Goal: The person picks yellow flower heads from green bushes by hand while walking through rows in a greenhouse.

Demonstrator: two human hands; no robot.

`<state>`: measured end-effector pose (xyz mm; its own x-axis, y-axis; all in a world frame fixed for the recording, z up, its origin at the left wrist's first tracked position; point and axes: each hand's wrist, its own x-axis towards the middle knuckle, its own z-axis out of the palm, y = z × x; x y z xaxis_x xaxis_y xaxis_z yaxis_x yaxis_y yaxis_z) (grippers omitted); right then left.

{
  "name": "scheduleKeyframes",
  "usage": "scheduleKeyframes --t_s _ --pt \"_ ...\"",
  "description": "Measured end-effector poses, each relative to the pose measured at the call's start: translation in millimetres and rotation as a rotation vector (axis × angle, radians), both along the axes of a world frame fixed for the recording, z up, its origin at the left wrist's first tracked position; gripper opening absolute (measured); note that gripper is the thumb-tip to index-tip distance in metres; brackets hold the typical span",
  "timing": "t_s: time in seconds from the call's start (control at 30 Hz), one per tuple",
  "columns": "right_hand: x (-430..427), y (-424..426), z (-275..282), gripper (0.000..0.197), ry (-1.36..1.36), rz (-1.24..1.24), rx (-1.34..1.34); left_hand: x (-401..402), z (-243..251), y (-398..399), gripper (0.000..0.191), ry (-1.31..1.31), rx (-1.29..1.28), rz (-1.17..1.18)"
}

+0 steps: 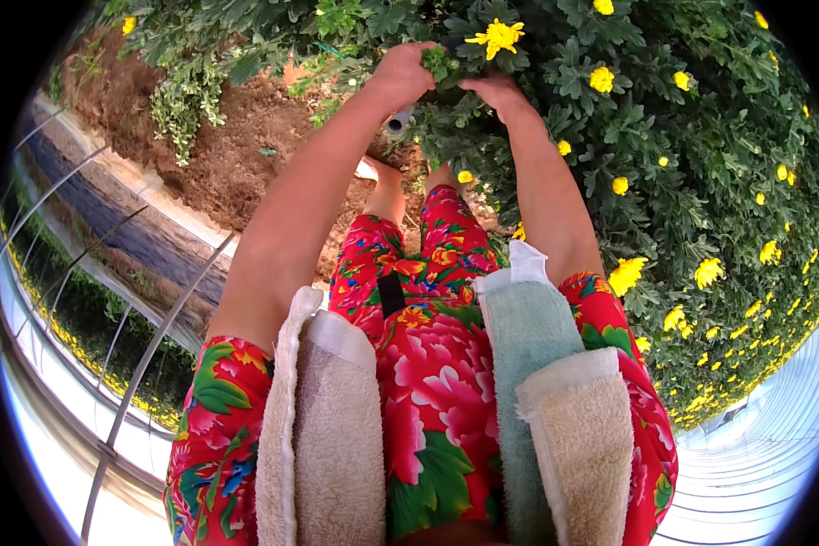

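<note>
My left hand (403,74) is curled around a small leafy chrysanthemum shoot (439,64), whose bright green leaves show at its thumb and fingers. Just under that hand, the open end of a grey pipe (397,123) points towards me. My right hand (495,92) reaches in among dark green chrysanthemum leaves from the right. Its fingertips are partly lost in foliage, so I cannot see whether they grip anything. Between and above both hands, a large yellow chrysanthemum bloom (497,38) stands open on the plant.
Dense chrysanthemum plants (655,218) with yellow blooms fill the right side. Bare brown soil (246,150) lies left of my legs. Metal frame tubes (143,372) curve along the left edge. Towels (338,423) hang down over my red floral clothing (443,382).
</note>
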<state>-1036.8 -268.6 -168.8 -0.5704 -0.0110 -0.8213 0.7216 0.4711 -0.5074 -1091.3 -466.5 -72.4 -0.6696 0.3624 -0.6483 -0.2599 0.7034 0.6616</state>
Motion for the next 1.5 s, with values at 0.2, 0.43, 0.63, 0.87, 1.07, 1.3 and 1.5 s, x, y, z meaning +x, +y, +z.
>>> scheduleKeyframes --t_s 0.2,0.43,0.63,0.87,1.07,1.3,1.5 --pt "18.3 5.3 -17.4 0.046 0.045 0.099 0.108 1.0 -4.5 4.0 0.048 0.006 0.044 -0.019" --pt "12.2 11.9 -41.8 0.042 0.089 0.964 0.635 0.0 -12.3 16.2 0.037 -0.173 0.219 0.277" --pt "33.4 -7.0 14.1 0.038 0.341 -0.110 0.027 -3.3 -16.0 19.6 0.030 -0.233 0.279 0.281" --pt "27.0 0.0 1.1 0.018 0.374 -0.776 -0.378 -4.7 -20.6 12.3 0.029 -0.142 0.119 -0.205" --pt "13.0 8.2 -8.0 0.019 0.491 -0.772 -0.339 -6.5 -34.1 26.3 0.032 0.293 -0.190 -0.811" --pt "40.7 7.7 42.9 0.036 0.473 -0.435 0.082 9.2 2.1 -27.3 0.021 0.194 0.453 0.612" --pt "111.5 -21.0 151.8 0.057 0.405 0.146 0.188 131.4 -28.5 -100.9 0.025 -0.253 -0.039 0.777"
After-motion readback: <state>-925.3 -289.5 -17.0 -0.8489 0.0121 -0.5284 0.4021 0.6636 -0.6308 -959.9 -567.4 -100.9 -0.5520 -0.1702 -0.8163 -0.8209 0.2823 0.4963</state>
